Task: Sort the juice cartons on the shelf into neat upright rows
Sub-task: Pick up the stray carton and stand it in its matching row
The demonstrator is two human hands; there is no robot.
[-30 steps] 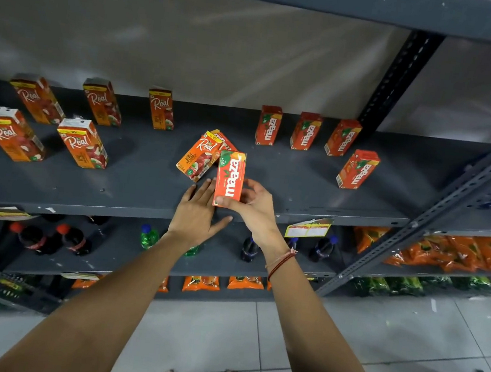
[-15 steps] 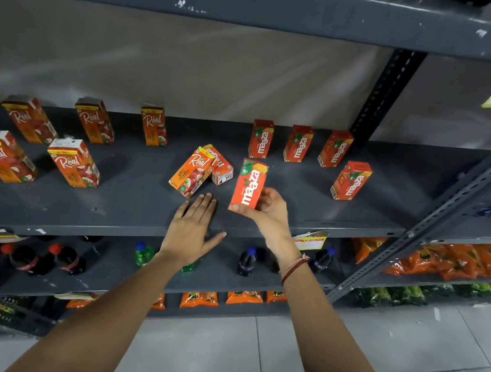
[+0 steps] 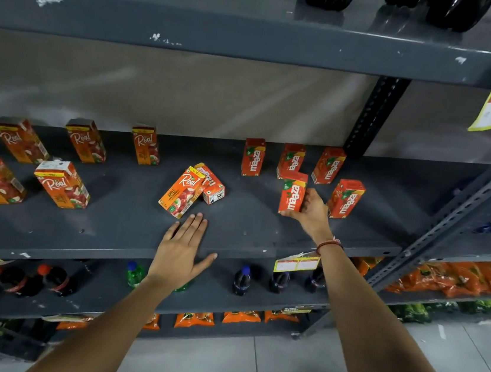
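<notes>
My right hand (image 3: 312, 209) grips a red Maaza carton (image 3: 292, 196), held upright on the grey shelf (image 3: 108, 231) just left of another Maaza carton (image 3: 346, 199) and in front of a back row of three Maaza cartons (image 3: 253, 157). My left hand (image 3: 182, 250) lies flat and open on the shelf's front, holding nothing. Just beyond its fingertips an orange Real apple carton (image 3: 181, 191) leans tilted against a carton lying on its side (image 3: 212, 183). Several Real cartons (image 3: 63, 185) stand upright at the left in two rows.
A dark perforated upright (image 3: 373, 115) rises behind the Maaza row, and a slanted grey post (image 3: 464, 209) bounds the right. A price tag (image 3: 296, 263) hangs from the shelf edge. Dark bottles (image 3: 242, 279) and orange packets (image 3: 240, 316) fill the lower shelves.
My right hand has carried the Maaza carton from the shelf's front middle rightward and back, beside the other Maaza cartons. My left hand stayed flat near the front edge. The camera tilted up.
</notes>
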